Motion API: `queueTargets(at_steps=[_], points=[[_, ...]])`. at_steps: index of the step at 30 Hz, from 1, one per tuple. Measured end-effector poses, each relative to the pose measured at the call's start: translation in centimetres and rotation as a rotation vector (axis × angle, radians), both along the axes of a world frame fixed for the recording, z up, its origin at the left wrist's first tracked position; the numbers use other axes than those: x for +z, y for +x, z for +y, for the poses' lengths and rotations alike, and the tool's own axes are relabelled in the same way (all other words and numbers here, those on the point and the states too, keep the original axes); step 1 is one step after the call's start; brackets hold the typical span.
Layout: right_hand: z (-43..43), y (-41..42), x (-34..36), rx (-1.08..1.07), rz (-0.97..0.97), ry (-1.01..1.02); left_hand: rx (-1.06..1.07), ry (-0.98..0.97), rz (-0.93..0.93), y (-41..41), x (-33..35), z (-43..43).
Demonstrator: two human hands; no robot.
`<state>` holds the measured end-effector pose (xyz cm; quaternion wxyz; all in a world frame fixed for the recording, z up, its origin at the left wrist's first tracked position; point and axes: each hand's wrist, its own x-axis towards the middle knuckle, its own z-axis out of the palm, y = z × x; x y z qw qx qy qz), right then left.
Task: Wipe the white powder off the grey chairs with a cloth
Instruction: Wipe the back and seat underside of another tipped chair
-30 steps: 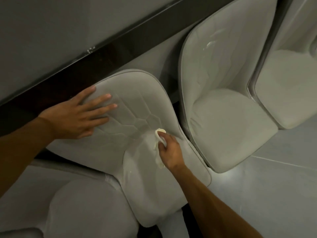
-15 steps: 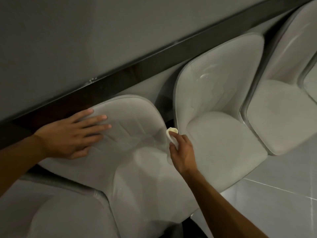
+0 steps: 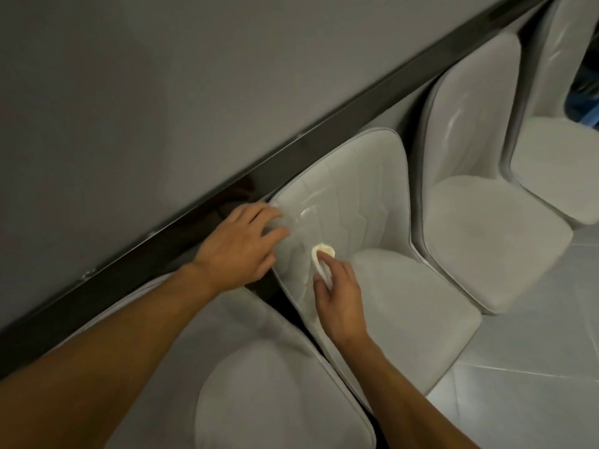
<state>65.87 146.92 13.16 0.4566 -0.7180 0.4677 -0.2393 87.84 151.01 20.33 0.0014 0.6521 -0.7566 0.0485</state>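
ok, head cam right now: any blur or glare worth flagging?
Head view: dim, flat light overall; left hand motion-blurred at the fingers; right hand and cloth fairly sharp; glare streaks on the chair back near the left hand; bright reflection on the floor tiles, lower right.

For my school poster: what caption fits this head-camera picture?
Right hand presses a pale cloth to a grey chair's backrest while the left hand rests on its edge.

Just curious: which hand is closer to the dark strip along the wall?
Left. The left hand rests on the chair edge beside the dark strip; the right hand, pinching the cloth, sits farther down.
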Motion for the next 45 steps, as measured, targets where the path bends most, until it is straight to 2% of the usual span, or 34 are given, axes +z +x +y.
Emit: queueTargets(at_steps=[4,9,13,16,21,24,30,36,40,43,45], points=[[-5.0,2.8,0.4,-0.037,-0.106,-0.08,0.067,-0.014,-0.019,-0.6,-2.6,-4.2],[-8.0,4.8,-1.2,0.174,-0.065,-0.234,0.116,-0.13,0.098,-1.0,-5.9,-4.3],[-8.5,3.3,-5.7,0.279,0.025,-0.169,0.112,-0.1,0.082,-0.6,-6.0,-4.3],[-8.8,2.1,-7.0,0.241,0.1,-0.103,0.087,-0.032,0.053,-0.4,-5.6,-4.0],[-9.2,3.4,-3.3,0.195,-0.16,-0.247,0.068,0.059,0.07,-0.2,-4.8,-4.0],[-8.8,4.3,-3.9,0.254,-0.165,-0.32,0.054,0.089,0.089,0.1,-4.6,-3.9],[-7.8,2.2,-7.0,0.278,0.013,-0.184,0.08,0.069,0.039,-0.4,-4.6,-4.0],[-8.7,3.4,-1.4,0.175,-0.125,-0.197,0.113,0.122,-0.04,-0.6,-4.5,-4.1],[-8.9,4.6,-1.6,0.182,-0.061,-0.153,0.141,0.127,-0.007,-0.8,-4.2,-4.1],[-9.4,4.0,-2.7,0.075,0.044,0.01,0.126,0.133,-0.004,-0.7,-4.3,-4.1],[-9.7,3.9,-2.0,-0.015,0.041,0.02,0.115,0.123,0.001,-0.6,-4.4,-4.2]])
